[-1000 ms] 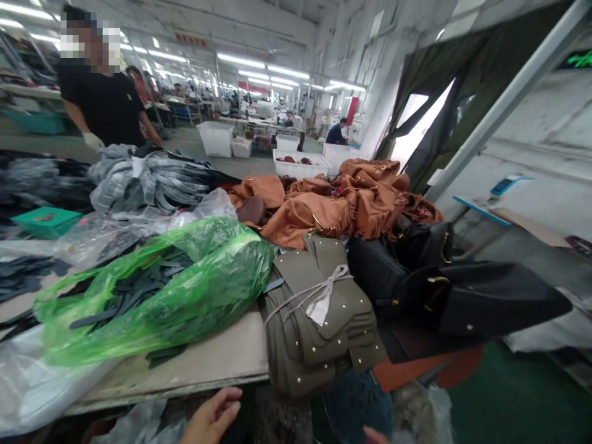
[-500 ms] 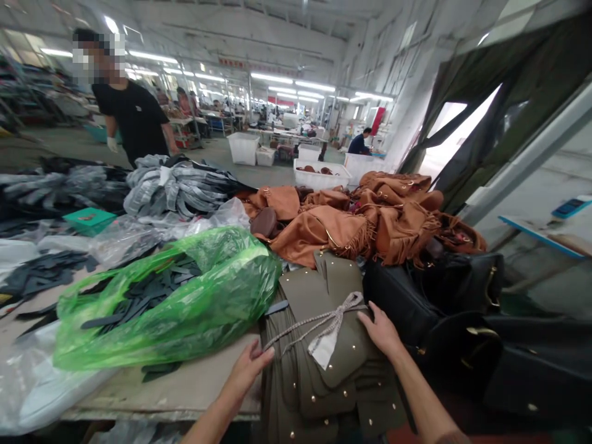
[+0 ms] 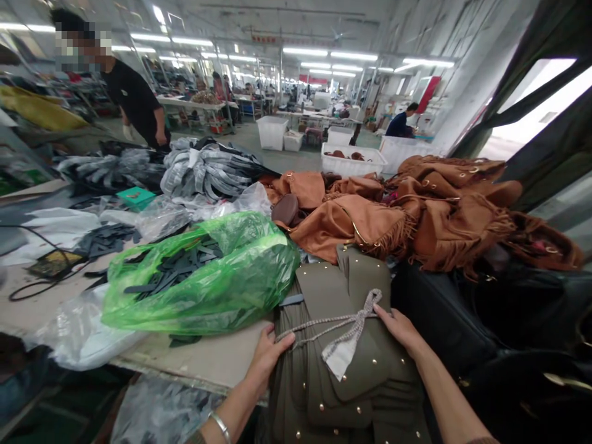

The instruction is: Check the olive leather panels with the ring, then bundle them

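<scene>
A bundle of dark olive-green flat pieces with gold studs (image 3: 365, 351) lies in front of me, tied across with a pale braided cord (image 3: 356, 317) in a bow. A scrap of white material (image 3: 340, 354) hangs at the knot. My left hand (image 3: 271, 354) is at the bundle's left edge by the cord, thumb and forefinger apart. At the right edge, my right hand (image 3: 401, 327) rests its thumb on the bundle near the bow; its other fingers are partly hidden along the side. Neither hand visibly closes on anything.
A green plastic bag (image 3: 250, 277) of dark strips lies left of the bundle. Brown fringed bags (image 3: 351, 222) are piled behind, black bags (image 3: 462, 327) at the right. Grey wrapped straps (image 3: 203, 172) lie farther back. A person in black (image 3: 134, 102) stands beyond the table.
My view has swung left and down, so the table's contents appear shifted right. Both hands remain beside the bundle. The person in black leans forward more.
</scene>
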Tool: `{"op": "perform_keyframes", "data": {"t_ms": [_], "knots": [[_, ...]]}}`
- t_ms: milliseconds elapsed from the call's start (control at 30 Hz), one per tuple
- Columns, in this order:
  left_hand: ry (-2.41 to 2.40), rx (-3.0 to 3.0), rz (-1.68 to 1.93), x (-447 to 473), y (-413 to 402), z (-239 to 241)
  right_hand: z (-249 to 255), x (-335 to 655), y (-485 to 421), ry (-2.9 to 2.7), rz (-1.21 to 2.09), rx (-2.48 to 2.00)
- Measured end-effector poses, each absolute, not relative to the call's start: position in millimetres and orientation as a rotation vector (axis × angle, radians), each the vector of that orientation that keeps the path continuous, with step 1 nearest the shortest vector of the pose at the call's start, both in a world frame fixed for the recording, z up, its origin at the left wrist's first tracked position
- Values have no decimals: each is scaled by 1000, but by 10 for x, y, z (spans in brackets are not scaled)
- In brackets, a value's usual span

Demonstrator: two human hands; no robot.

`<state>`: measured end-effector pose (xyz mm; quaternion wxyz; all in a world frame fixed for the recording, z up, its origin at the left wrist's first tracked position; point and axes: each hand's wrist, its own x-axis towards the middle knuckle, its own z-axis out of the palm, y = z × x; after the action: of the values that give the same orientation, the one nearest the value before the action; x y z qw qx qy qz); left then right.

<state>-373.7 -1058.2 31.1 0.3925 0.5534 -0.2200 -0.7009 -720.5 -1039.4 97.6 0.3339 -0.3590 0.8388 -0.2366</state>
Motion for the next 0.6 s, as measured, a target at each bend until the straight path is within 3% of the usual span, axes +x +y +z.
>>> {"op": "perform_keyframes", "data": {"t_ms": [233, 433, 600], "knots": [[-737, 1373, -1773, -3765, -10504, 303, 920, -7067, -10229, 2124, -634, -793], [-1048, 1600, -1253, -3746, -10828, 497, 874, -7097, -10244, 2117, -658, -780], [-944, 1656, -1298, -3815, -11119, 489, 813, -7151, -10277, 2171, -606, -797]]}}
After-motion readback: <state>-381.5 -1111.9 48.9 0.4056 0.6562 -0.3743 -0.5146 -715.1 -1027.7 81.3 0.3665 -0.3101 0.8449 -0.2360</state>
